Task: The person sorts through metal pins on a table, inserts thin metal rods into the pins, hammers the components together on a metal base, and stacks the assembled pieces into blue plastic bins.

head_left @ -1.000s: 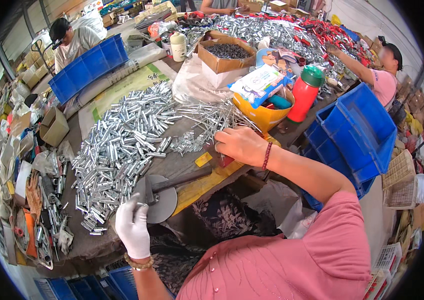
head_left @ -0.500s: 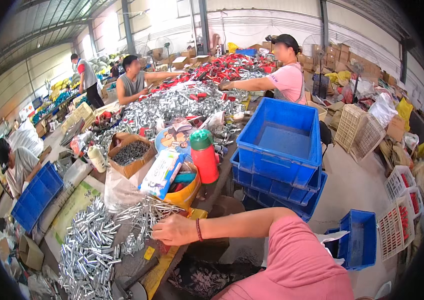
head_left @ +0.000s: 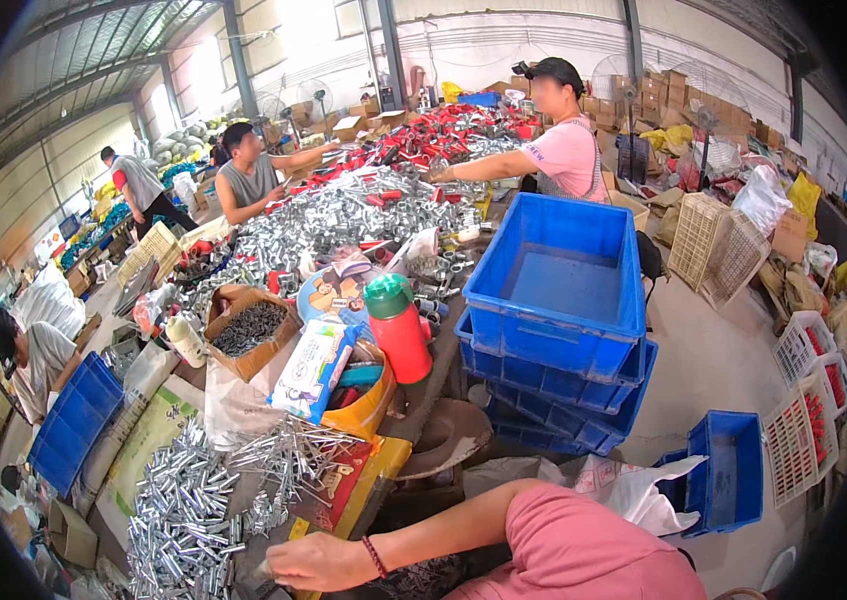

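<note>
Pale panelled walls [head_left: 544,30] and dark steel posts [head_left: 391,55] close the room behind a red cylindrical flask with a green lid [head_left: 400,335], which stands on a dark, worn desk [head_left: 432,395]. Far left of the flask, a capped person in a grey shirt [head_left: 52,352] leans behind a tilted blue plastic crate [head_left: 77,424]. Nearer than the flask and to its left, a heap of short silver metal tubes [head_left: 184,510] spreads over the desk. Left of the flask is an open brown cardboard box full of small dark parts [head_left: 249,330]; then, just beside the flask, a white-and-blue soft packet [head_left: 314,365] lies on a yellow tub [head_left: 372,408]. On the tub's near side, thin silver metal rods [head_left: 289,452] lie in a loose bunch. Behind the flask, silver and red metal parts [head_left: 384,195] form a broad mound, with a person in sleeveless grey [head_left: 249,185] at its left and a person in a pink shirt [head_left: 572,155] at its right. Right of the flask rise stacked blue plastic crates [head_left: 556,300]; farther right, pale openwork baskets [head_left: 802,445] hold red pieces on the floor [head_left: 714,350].

The left hand lies outside the view, its grip unknown. The bare right hand [head_left: 322,562], well nearer than the flask and slightly left of it, is beside the tubes' near end; its fingers lie close together, but whether its grip pinches anything cannot be told.
</note>
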Demonstrator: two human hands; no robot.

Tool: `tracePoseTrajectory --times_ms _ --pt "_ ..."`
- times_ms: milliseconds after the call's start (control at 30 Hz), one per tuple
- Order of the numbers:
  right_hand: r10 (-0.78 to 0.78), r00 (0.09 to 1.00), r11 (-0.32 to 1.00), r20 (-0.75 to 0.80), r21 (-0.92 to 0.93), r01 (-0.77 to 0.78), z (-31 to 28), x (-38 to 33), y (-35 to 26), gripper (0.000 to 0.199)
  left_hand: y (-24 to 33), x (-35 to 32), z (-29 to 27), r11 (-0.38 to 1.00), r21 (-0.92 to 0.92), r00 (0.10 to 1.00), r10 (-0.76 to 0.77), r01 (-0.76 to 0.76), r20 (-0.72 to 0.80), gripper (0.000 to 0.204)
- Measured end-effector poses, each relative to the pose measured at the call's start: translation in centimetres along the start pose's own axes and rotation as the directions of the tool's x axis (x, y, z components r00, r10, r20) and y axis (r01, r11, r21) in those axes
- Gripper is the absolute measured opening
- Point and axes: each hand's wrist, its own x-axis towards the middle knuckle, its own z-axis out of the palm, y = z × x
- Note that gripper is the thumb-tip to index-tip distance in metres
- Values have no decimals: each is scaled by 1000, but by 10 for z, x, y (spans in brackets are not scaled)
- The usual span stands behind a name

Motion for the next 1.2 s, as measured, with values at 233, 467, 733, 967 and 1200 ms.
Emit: tracePoseTrajectory --times_ms 233,467,733,967,1200 --pt "-123 992 979 25 -161 126 22 6 -18 21 11 4 -6 999 -15 998 -43 43 53 22" --pt "63 998 998 -20 16 -63 30 2 -14 35 21 12 -8 998 -37 999 54 -54 1 22" --pt "136 987 990 91 12 -137 17 2 -11 39 -4 -2 -2 999 -1 997 -39 40 61 23" --pt "4 993 1000 115 -25 -1 26 -1 2 27 3 7 -5 990 -38 980 -128 136 154 21" --pt "-184 974 975 130 -101 198 39 9 -7 13 3 3 -8 999 -40 995 -15 19 102 20"
